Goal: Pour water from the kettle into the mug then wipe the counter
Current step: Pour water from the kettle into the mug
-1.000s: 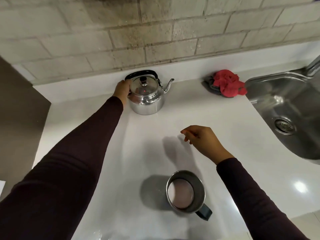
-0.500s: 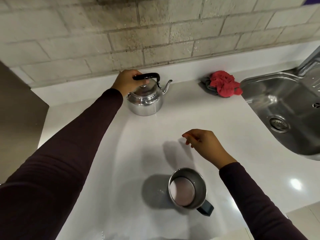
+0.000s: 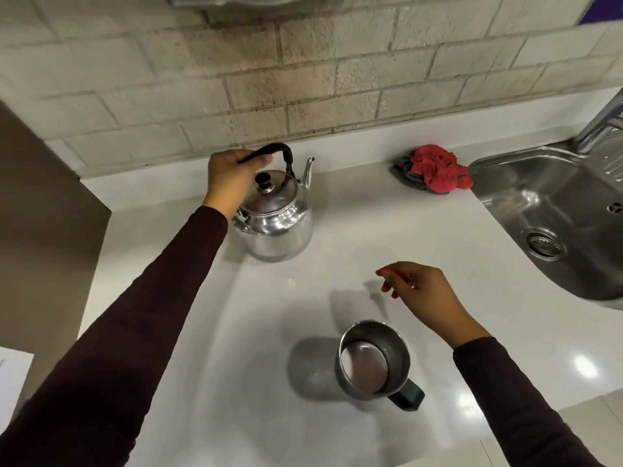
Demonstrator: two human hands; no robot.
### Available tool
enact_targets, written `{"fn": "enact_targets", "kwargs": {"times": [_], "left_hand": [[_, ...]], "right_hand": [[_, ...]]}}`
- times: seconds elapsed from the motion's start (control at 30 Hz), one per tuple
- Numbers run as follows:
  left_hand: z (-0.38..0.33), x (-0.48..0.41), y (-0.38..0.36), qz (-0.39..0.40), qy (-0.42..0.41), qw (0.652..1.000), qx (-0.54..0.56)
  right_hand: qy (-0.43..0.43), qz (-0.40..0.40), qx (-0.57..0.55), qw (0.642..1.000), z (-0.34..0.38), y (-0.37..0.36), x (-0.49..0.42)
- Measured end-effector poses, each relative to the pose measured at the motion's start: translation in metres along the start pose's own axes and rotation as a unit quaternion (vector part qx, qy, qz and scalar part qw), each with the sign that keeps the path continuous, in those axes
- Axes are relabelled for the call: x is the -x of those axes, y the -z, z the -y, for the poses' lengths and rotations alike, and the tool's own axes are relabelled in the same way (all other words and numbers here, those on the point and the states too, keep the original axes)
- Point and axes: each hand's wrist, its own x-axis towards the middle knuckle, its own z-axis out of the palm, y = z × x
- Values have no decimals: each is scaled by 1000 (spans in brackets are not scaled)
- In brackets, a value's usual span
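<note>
A shiny steel kettle [image 3: 278, 220] with a black handle and lid knob is at the back of the white counter [image 3: 354, 224], spout pointing right. My left hand [image 3: 229, 178] is shut on the raised handle. I cannot tell if the kettle's base still touches the counter. A steel mug [image 3: 374, 360] with a dark handle stands upright near the front edge; it looks empty. My right hand [image 3: 421, 294] hovers just beyond the mug, fingers loosely curled, holding nothing. A red cloth [image 3: 436, 168] lies crumpled on a grey one at the back right.
A stainless sink [image 3: 553, 210] with a drain is set into the counter on the right, a tap above it. A tiled wall runs along the back. A dark panel stands at the left. A white paper lies at the lower left.
My left hand moved from the kettle's side up to its handle, raised the handle and closed on it. The kettle has come nearer. My right hand stayed almost still.
</note>
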Motion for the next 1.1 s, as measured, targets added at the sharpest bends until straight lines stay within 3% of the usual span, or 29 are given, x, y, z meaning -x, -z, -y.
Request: {"fn": "enact_targets", "kwargs": {"times": [0.27,0.63,0.87,1.1], "left_hand": [[-58,80,59,-24,-91,995,-22],[-55,180,103,45,-103,992,-55],[-55,224,108,93,-111,985,-92],[-59,254,100,89,-89,986,-109]], "right_hand": [[7,-58,-9,998,7,-8,36],[-39,-164,-17,986,-8,-25,98],[-52,-106,-96,988,-16,-30,122],[-43,-26,-186,981,-19,-29,134]]}}
